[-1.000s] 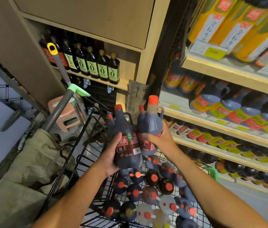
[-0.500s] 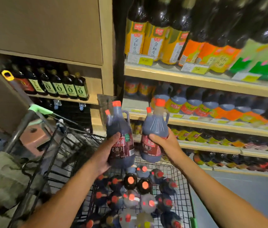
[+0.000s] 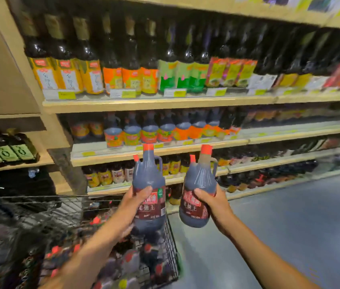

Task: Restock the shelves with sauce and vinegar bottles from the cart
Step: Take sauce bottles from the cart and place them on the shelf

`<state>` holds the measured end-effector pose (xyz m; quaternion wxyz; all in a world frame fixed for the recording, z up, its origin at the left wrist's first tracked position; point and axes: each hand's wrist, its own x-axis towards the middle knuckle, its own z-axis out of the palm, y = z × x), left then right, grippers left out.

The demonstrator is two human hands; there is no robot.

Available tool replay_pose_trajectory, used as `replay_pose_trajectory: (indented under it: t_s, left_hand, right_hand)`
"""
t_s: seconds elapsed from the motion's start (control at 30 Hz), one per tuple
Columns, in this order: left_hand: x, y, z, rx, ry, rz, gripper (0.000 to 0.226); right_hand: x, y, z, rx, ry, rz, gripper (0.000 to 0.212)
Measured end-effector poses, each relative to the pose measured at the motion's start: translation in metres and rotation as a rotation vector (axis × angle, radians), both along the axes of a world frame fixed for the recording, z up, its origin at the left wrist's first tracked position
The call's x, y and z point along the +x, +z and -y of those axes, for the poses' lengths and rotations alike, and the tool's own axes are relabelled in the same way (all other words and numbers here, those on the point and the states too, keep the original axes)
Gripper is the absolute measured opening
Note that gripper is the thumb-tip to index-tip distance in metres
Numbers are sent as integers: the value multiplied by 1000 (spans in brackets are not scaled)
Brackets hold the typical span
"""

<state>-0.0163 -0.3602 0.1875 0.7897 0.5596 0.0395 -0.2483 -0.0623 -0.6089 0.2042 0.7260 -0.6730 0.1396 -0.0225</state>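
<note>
Two held: bottle A, bottle B. Same type: dark sauce jug, red cap, small red side spout, loop handle, maroon label with white characters.
A: upright, gripped at label by left hand, over cart's far right corner.
B: top tilted slightly right, gripped by right hand, right of cart.
Cart: black wire; red-capped bottles inside, blurred.
Shelves: wood, rows stocked.
</note>
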Motion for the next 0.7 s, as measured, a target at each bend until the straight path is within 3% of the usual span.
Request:
replay_pose_trajectory:
  t_s: [0.1,0.17,0.23,0.47,0.6,0.7]
  left_hand:
    - [-22,8,60,18,-68,59,118]
    - [-64,34,157,46,-270,100,118]
    - [-74,40,183,46,-319,135,114]
    - [-80,41,234,13,-350,149,69]
    - [-90,50,296,5,-485,172,94]
    - [-83,49,338,-1,-552,174,92]
  right_hand:
    - [-47,3,60,1,-78,7,88]
    - [-124,19,147,17,-262,35,90]
    - [-147,16,171,11,-323,4,92]
    - [-174,28,202,5,-366,24,96]
    - [-204,33,246,25,-520,40,106]
    - [-214,35,276,25,-593,44,110]
